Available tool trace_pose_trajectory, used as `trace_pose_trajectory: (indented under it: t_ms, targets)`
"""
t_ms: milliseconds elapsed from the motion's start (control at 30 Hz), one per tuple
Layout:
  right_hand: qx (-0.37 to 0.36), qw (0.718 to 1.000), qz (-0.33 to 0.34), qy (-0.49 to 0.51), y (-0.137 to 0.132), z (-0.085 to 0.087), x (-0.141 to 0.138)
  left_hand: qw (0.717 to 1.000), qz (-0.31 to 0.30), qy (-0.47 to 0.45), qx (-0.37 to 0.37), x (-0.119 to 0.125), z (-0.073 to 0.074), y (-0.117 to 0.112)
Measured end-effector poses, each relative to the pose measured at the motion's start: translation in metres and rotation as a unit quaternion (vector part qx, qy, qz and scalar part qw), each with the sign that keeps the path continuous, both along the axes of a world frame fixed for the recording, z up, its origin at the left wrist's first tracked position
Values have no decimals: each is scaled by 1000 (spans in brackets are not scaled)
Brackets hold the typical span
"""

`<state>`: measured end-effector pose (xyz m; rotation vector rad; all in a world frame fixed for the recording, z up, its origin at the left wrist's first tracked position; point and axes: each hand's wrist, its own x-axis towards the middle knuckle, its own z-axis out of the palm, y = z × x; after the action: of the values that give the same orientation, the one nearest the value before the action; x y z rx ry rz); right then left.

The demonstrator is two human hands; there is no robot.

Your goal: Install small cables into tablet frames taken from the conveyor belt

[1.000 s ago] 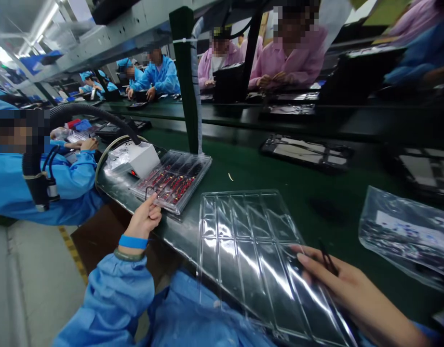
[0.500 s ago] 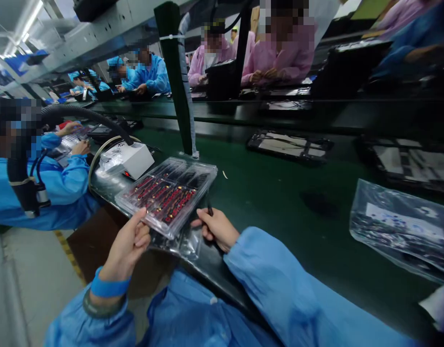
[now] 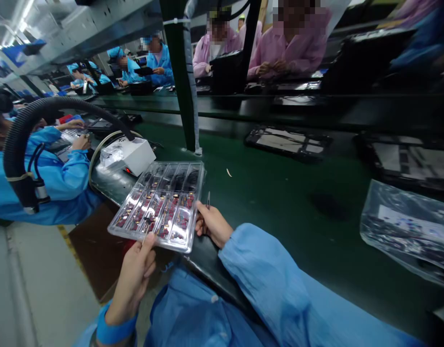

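Note:
My left hand (image 3: 139, 262) pinches the near edge of a clear plastic tray (image 3: 175, 246), thumb on top. The tray is tilted toward me over the bench's front edge. Its narrow compartments hold small red-and-gold parts with black leads. At its right side, my right hand (image 3: 213, 225) is closed around dark tweezers (image 3: 208, 199), their tip pointing up and away. The thumb of this hand is at the tray's right rim; whether it presses on it I cannot tell.
A white box (image 3: 138, 156) with a red light and a black hose (image 3: 73, 107) stand left, near a co-worker in blue. Black device housings (image 3: 287, 142) lie on the green bench (image 3: 265, 193). A clear bag (image 3: 406, 226) lies right. A green post (image 3: 180, 82) rises behind the tray.
The tray has turned and tipped toward me, its near edge shifting slightly down. My left hand has moved lower with it. My right hand has come close against the tray's right side.

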<state>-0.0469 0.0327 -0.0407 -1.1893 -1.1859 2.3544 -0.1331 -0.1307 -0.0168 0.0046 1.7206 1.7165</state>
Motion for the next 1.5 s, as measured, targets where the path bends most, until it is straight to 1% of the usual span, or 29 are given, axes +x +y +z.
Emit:
trace_pose_trajectory:
  t_ms: [167, 267, 367, 467, 567, 633, 733, 800, 867, 967, 1067, 1167, 1233, 1300, 1367, 1433, 1500]
  targets:
    - [27, 999, 19, 14, 2, -3, 0, 994, -81, 25, -63, -9, 1, -5]
    - [49, 998, 45, 12, 4, -4, 1, 989, -128, 28, -69, -13, -2, -5]
    - [78, 995, 67, 4, 6, -2, 3, 984, -157, 42, -77, -16, -5, -2]
    - [103, 991, 90, -1, 8, 1, 6, 978, -163, 64, -115, -22, -7, 1]
    - [129, 986, 105, -11, 6, 4, 4, 973, -157, 83, -148, -34, -8, 4]
    - [153, 981, 114, -28, 6, 5, -4, 973, -145, 98, -153, -44, -8, 6]
    - [203, 966, 143, -67, 11, 7, -23, 971, -120, 130, -161, -62, -9, 14]
    - [244, 950, 170, -97, 19, 10, -36, 967, -104, 153, -174, -75, -8, 20]
    - [287, 928, 202, -126, 30, 13, -44, 962, -87, 176, -190, -86, -8, 24]
    - [352, 892, 234, -162, 43, 16, -48, 954, -65, 207, -205, -95, -11, 26]
    - [411, 864, 226, -183, 49, 15, -46, 952, -41, 231, -197, -94, -18, 27]
    - [465, 838, 208, -196, 46, 13, -46, 950, -8, 254, -179, -91, -23, 29]
    - [506, 816, 191, -202, 41, 14, -43, 948, 20, 272, -165, -88, -23, 30]
    - [558, 789, 169, -196, 36, 16, -37, 943, 58, 293, -149, -84, -22, 30]
    - [616, 753, 162, -166, 30, 19, -30, 934, 104, 316, -131, -78, -22, 29]
    - [666, 713, 182, -120, 22, 21, -25, 927, 141, 331, -111, -70, -23, 28]
    - [701, 675, 212, -87, 12, 24, -26, 927, 157, 329, -85, -63, -26, 29]
